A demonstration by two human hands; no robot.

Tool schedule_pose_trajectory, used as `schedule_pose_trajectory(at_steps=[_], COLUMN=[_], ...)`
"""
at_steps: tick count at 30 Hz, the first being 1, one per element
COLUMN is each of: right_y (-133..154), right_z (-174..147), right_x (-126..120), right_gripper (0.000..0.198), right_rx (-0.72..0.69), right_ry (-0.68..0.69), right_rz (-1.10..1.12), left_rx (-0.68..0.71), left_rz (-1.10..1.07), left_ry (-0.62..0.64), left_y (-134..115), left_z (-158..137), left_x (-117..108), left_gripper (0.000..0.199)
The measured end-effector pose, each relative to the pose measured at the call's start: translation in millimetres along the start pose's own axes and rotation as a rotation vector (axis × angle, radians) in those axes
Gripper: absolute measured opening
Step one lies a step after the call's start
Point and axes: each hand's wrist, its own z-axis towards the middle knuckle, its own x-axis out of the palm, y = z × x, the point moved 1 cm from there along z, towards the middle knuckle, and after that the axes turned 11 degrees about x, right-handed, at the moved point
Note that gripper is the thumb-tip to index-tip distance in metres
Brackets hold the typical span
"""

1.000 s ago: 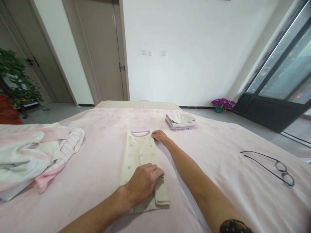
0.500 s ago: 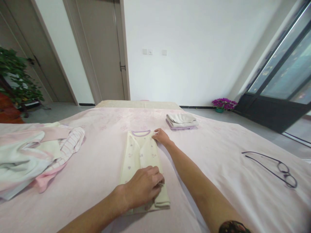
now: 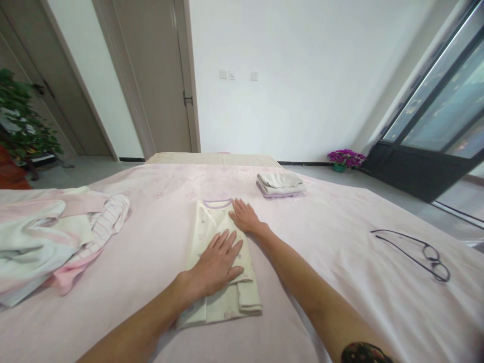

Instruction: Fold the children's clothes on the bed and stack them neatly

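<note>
A pale yellow baby top [image 3: 223, 305] with a purple neckline and small printed shapes lies folded lengthwise on the pink sheet, its neck pointing away from me. My left hand [image 3: 219, 262] rests flat on its middle, fingers spread and pointing forward. Up at the right shoulder, beside the neckline, my right hand [image 3: 244, 216] also lies flat on the fabric with its fingers stretched out. Neither hand grips anything. Part of the garment's front is covered by the left hand.
A folded stack of clothes [image 3: 280, 185] sits beyond and right of the top. Loose clothes [image 3: 56, 237] are heaped at the left. Black-framed glasses [image 3: 427, 257] lie on the pink sheet [image 3: 321, 227] at the right. A potted purple plant [image 3: 346, 159] stands on the floor.
My left hand has let go of the fabric edge and opened flat on the top, slightly further forward. My right hand has gone from pinching the shoulder to lying flat there.
</note>
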Motion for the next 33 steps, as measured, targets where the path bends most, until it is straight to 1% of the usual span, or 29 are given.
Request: schedule_pose_trajectory(at_steps=[2,4,7,9,10,12,14,16,17,20,23,26,28,31,33], right_y=[3.0,4.5,5.2,5.7,6.4,9.6,14.9,21.3,24.3,31.4,36.9,42.8,46.3,48.6,48.2], right_z=[-2.6,-2.9,-4.6,-12.4,-19.4,-40.3,-68.1,-97.7,-111.4,-142.9,-163.2,-183.7,-199.3,-220.0,-227.8], right_x=[0.8,-2.2,-10.4,-15.3,-16.9,-18.1,-17.1,-16.0,-16.2,-23.1,-39.8,-60.8,-71.7,-77.8,-75.8], right_gripper=[0.067,0.067,0.065,0.065,0.065,0.064,0.064,0.063,0.062,0.059,0.052,0.037,0.028,0.023,0.018], right_rx=[0.014,0.029,0.052,0.057,0.043,-0.028,-0.133,-0.23,-0.264,-0.31,-0.332,-0.392,-0.449,-0.514,-0.514], right_ry=[0.071,0.105,0.13,0.12,0.104,0.054,0.008,-0.013,-0.017,-0.024,-0.042,-0.049,-0.026,0.015,0.024], right_rz=[-0.059,-0.08,-0.072,-0.051,-0.046,-0.056,-0.087,-0.107,-0.109,-0.117,-0.097,-0.003,0.035,-0.008,-0.046], left_rx=[-0.004,-0.003,0.02,0.091,0.133,0.191,0.198,0.188,0.186,0.192,0.223,0.241,0.201,0.125,0.116], left_rz=[0.014,0.013,-0.016,-0.066,-0.097,-0.148,-0.164,-0.15,-0.136,-0.08,-0.019,0.039,0.066,0.1,0.107], left_ry=[0.047,0.048,0.033,0.021,0.006,-0.057,-0.149,-0.21,-0.218,-0.191,-0.19,-0.247,-0.276,-0.283,-0.276], left_y=[0.7,0.3,-1.3,-2.6,-3.1,-3.4,-2.9,-3.0,-3.5,-8.7,-19.6,-33.4,-40.9,-46.9,-47.9], left_z=[-0.8,-1.7,-6.8,-16.0,-22.8,-40.2,-60.7,-80.9,-89.9,-109.1,-116.5,-118.0,-118.8,-120.7,-121.2], left_x=[8.1,11.3,7.2,0.4,-3.6,-11.4,-16.7,-17.6,-16.3,-9.3,-6.2,-10.5,-14.2,-16.4,-15.5], left_gripper=[0.064,0.064,0.062,0.058,0.055,0.046,0.039,0.04,0.042,0.05,0.049,0.034,0.023,0.008,0.004])
